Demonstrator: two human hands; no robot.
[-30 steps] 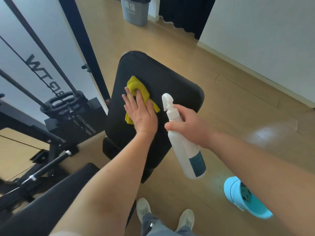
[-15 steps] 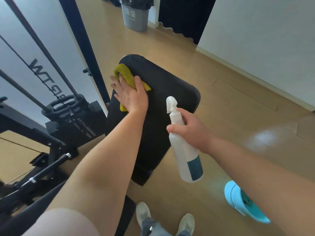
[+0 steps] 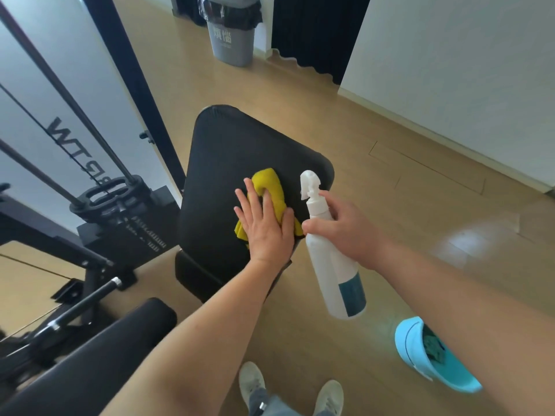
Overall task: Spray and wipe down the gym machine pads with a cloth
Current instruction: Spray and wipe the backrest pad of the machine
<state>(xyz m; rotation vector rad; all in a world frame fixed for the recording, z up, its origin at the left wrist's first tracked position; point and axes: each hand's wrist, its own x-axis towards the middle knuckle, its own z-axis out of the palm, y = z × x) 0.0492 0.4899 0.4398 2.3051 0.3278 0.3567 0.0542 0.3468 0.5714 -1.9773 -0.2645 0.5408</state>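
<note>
Pale wood-plank floor [image 3: 390, 181] fills most of the frame, and the black padded seat cushion [image 3: 228, 157] of a gym machine sits at its centre. The left hand [image 3: 267, 232] lies flat, fingers straight and spread, pressing a crumpled yellow cloth [image 3: 271, 187] onto the cushion's lower right part, close to its edge. The right hand [image 3: 345, 232] is wrapped around the neck of a white plastic spray bottle with a teal label [image 3: 333, 265]. The bottle hangs tilted just right of the cloth, with its nozzle turned toward the cushion.

Several things could go wrong. The cloth is bunched, not spread, so it likely cleans only a narrow strip and could leave patches untouched. It sits near the edge, so a firm push could slide it off onto the floor. No finger can be seen on the trigger, and the hold sits high on a long bottle, so the bottle may swing or slip. Spray aimed this close to the edge could land on the floor by the pale shoes [image 3: 252, 382] and make it slick.

Large black letters run sideways down the white panel [image 3: 99, 94] in the upper left. "TW" reads clearly, and "RP" below it is partly crossed by cables. The grey waste bin [image 3: 232, 43] at the top centre carries pale characters too blurred to read. Small white print on the black weight stack [image 3: 132, 232] is illegible, and the bottle's label shows no readable text.
</note>
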